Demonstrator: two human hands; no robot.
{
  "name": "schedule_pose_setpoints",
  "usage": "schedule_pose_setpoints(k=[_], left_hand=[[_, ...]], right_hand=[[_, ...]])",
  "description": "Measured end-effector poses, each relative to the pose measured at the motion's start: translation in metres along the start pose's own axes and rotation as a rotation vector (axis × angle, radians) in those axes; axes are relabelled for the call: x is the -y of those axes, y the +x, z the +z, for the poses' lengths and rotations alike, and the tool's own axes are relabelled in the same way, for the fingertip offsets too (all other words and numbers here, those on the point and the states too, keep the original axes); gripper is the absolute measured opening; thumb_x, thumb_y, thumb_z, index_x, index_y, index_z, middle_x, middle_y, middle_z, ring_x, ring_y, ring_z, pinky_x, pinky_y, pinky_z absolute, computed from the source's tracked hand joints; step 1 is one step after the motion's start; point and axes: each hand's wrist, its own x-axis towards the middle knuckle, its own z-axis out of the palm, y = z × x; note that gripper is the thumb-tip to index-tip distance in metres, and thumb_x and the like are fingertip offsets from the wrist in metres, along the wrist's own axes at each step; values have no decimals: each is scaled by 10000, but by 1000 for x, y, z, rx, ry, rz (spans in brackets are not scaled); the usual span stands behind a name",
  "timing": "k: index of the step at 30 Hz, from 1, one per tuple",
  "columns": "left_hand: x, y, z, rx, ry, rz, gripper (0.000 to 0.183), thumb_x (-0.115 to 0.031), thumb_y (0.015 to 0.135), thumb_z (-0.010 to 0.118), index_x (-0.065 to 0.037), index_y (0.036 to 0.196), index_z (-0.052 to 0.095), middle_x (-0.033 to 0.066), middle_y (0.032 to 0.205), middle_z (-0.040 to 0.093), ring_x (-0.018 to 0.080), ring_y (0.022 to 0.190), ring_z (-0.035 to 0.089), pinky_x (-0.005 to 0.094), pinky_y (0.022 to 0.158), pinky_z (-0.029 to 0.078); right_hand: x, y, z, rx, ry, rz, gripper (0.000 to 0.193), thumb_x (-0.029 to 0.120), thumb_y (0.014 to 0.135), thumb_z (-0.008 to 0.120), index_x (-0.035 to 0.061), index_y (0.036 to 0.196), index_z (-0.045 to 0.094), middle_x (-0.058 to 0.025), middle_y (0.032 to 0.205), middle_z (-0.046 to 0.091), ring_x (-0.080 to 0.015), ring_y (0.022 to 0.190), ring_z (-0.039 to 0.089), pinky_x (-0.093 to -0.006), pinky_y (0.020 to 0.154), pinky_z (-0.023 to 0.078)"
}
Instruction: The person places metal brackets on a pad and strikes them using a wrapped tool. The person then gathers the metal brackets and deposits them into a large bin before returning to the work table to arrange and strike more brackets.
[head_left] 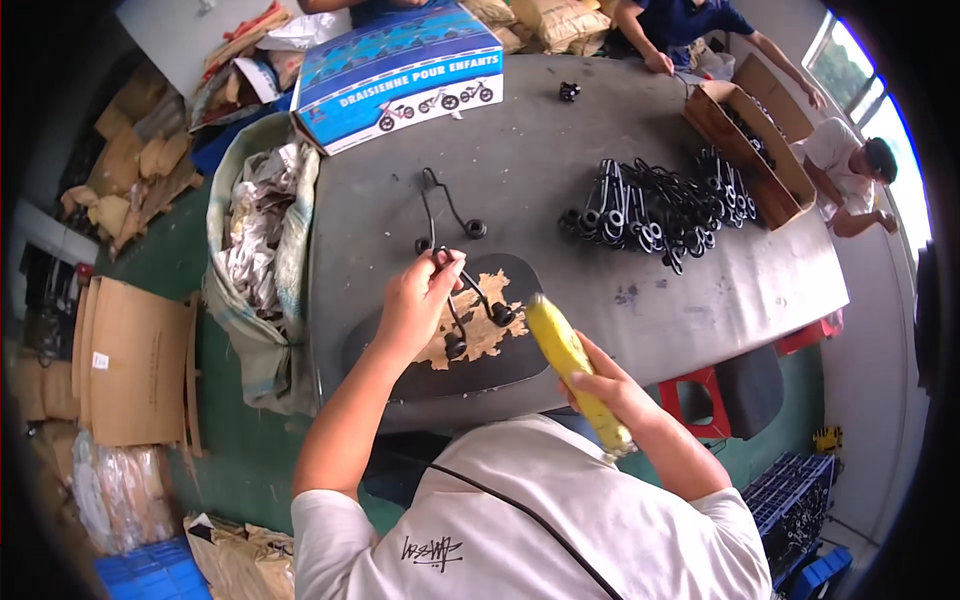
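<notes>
My left hand (418, 302) pinches a bent black metal rod (474, 283), a U-shaped piece with round black ends, at its bend. Its two ends hang over a torn piece of brown cardboard (440, 350) on a dark rounded mat (400, 378). My right hand (622, 392) is wrapped around a thick yellow cylinder (558, 340), tilted with its upper end toward the mat; its exact kind is unclear. Just beyond my left hand, a second bent black rod (431, 200) of the same shape lies on the grey table (530, 150).
A heap of similar black rods (650, 212) lies to the right, beside an open cardboard box (728, 140). A blue and white carton (400, 75) stands at the far left, near a sack of crumpled wrapping (262, 240). Another person (850, 170) is at the right; others are at the far side.
</notes>
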Motion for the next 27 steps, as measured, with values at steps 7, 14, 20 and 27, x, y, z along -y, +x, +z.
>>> schedule_pose_setpoints(k=[7, 14, 20, 27], left_hand=[[2, -9, 0, -99, 207, 190, 201, -209, 959, 666, -14, 918, 639, 125, 801, 694, 324, 716, 681, 400, 627, 515], [7, -12, -2, -173, 293, 288, 232, -228, 940, 685, -21, 859, 617, 148, 780, 678, 362, 697, 661, 446, 603, 504], [12, 0, -13, -152, 309, 307, 278, -286, 927, 676, -41, 804, 633, 144, 698, 641, 357, 656, 640, 466, 589, 487], [12, -3, -15, -129, 297, 270, 321, -326, 932, 668, -47, 775, 644, 140, 683, 644, 353, 646, 650, 470, 591, 493]], right_hand=[[21, -4, 37, -7, -755, -680, 853, 121, 993, 556, 52, 1601, -39, -260, 1213, 630, -278, 879, 700, -371, 812, 556], [19, 39, 33, -20, -1322, -44, 733, 121, 994, 524, 190, 1616, 142, -285, 1194, 646, -419, 1046, 670, -420, 922, 506], [15, -4, 35, -3, -1206, -897, 759, -53, 942, 483, -52, 1573, 62, -306, 1190, 582, -302, 912, 658, -410, 749, 564], [-26, 35, 58, 110, -1378, -199, 663, 104, 955, 584, 136, 1558, 309, -233, 999, 642, -439, 846, 640, -470, 751, 531]])
